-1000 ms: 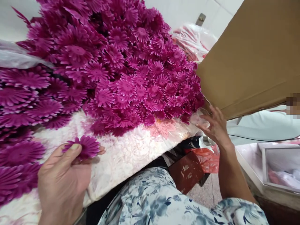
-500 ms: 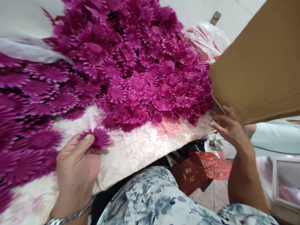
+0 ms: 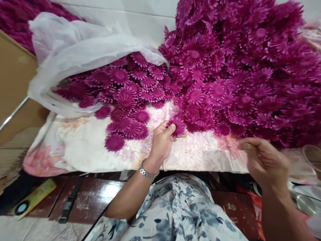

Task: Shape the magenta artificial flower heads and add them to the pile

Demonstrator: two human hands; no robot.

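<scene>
My left hand (image 3: 160, 145) pinches a magenta artificial flower head (image 3: 179, 127) between thumb and fingers, low over the patterned cloth (image 3: 200, 154). My right hand (image 3: 269, 164) is apart from it, to the right near the table's front edge. Its thumb and forefinger are pressed together; whatever they hold, if anything, is too small to make out. Behind both hands rises a large pile of the same magenta flower heads (image 3: 220, 87). More loose flower heads (image 3: 125, 100) spill out to the left of my left hand.
A white plastic bag (image 3: 87, 50) lies open around flower heads at the back left. Cardboard (image 3: 17, 90) stands at the far left. A clear round container (image 3: 312, 155) sits at the right edge. Below the table are a dark red bench (image 3: 92, 201) and a yellow object (image 3: 37, 197).
The view has swung left. My right hand has moved from beside the clear container toward my left hand, and its fingers have closed together. My left hand still holds the flower head.
</scene>
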